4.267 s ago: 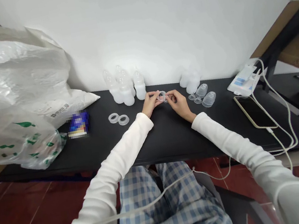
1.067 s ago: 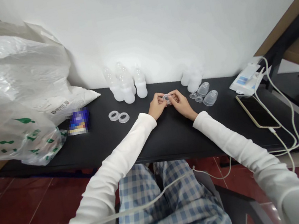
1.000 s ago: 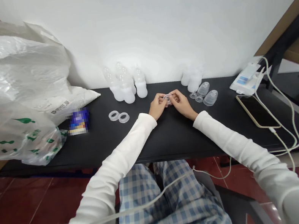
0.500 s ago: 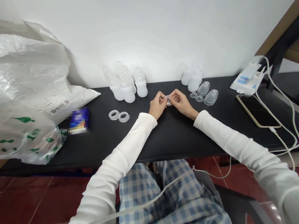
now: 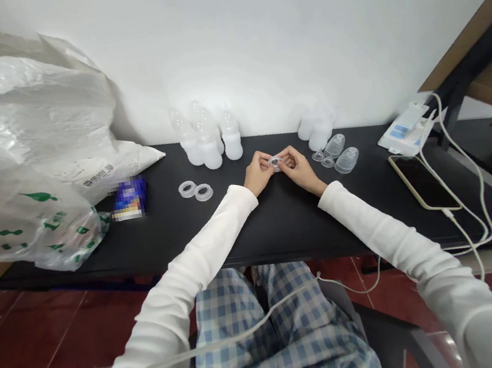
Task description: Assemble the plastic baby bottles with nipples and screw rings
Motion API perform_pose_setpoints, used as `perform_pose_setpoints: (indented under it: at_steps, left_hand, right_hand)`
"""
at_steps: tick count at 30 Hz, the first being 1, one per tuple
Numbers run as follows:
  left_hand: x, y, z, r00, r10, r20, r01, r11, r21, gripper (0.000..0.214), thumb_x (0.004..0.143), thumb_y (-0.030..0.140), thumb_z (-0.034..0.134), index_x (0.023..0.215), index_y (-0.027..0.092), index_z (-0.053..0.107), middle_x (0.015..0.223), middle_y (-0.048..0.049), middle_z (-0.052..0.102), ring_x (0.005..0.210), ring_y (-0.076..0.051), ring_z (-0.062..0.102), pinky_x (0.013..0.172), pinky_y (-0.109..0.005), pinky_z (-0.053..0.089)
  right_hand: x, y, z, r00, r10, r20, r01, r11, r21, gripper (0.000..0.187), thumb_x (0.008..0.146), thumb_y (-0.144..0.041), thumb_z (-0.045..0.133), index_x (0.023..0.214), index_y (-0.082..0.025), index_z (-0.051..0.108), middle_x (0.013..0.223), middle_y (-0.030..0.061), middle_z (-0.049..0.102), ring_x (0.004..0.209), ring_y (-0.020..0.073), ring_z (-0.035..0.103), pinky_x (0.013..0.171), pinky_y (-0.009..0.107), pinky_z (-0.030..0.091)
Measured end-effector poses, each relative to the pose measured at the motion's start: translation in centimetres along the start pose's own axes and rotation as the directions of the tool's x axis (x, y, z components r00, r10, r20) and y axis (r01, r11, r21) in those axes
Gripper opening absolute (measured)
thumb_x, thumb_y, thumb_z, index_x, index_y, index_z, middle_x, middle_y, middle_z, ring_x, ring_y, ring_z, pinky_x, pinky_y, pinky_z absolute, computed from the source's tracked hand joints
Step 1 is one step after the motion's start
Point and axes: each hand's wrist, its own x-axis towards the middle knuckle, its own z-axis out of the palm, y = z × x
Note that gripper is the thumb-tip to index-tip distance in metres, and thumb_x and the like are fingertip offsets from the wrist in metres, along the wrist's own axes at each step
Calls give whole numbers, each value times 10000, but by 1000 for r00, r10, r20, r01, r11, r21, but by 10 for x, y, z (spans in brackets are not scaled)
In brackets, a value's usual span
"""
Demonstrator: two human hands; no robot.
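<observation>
My left hand [image 5: 257,173] and my right hand [image 5: 298,168] meet over the middle of the black table [image 5: 277,229]. Together their fingertips pinch a small translucent ring [image 5: 275,161] with a clear insert, held just above the tabletop. Two loose white rings [image 5: 195,190] lie flat to the left of my left hand. Several assembled small bottles [image 5: 208,139] stand at the back by the wall. Right of my right hand lie clear caps [image 5: 341,154] and clear teats [image 5: 322,160], behind them white bottle bodies [image 5: 315,130].
Large plastic bags [image 5: 8,162] fill the table's left end, with a small blue packet [image 5: 129,198] beside them. A phone [image 5: 423,182] on a white cable [image 5: 467,196] and a white box [image 5: 405,128] sit at the right. A cardboard box leans at far right.
My hands have drawn slightly closer to me and closer together around the ring; my fingers have shifted on it. Everything else on the table stays put.
</observation>
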Motion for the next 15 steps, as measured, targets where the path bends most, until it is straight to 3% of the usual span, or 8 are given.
perform_pose_setpoints:
  at_steps: [9, 15]
  left_hand:
    - [-5, 4, 3, 1000, -12, -12, 12, 1000, 7, 250, 788, 77, 729, 860, 206, 528, 671, 77, 598, 574, -93, 592, 653, -240, 488]
    - [-2, 1, 3, 1000, -7, -1, 7, 998, -63, 225, 812, 102, 715, 900, 201, 533, 712, 59, 621, 604, -87, 619, 635, -226, 527]
  right_hand:
    - [-3, -4, 3, 998, 7, -62, -11, 997, -72, 475, 814, -699, 670, 837, -248, 522, 662, -44, 529, 607, 124, 474, 593, 277, 400]
    - [-4, -3, 4, 998, 7, -59, -11, 998, -68, 462, 845, -678, 657, 963, -249, 529, 765, -24, 560, 683, 137, 536, 679, 301, 473]
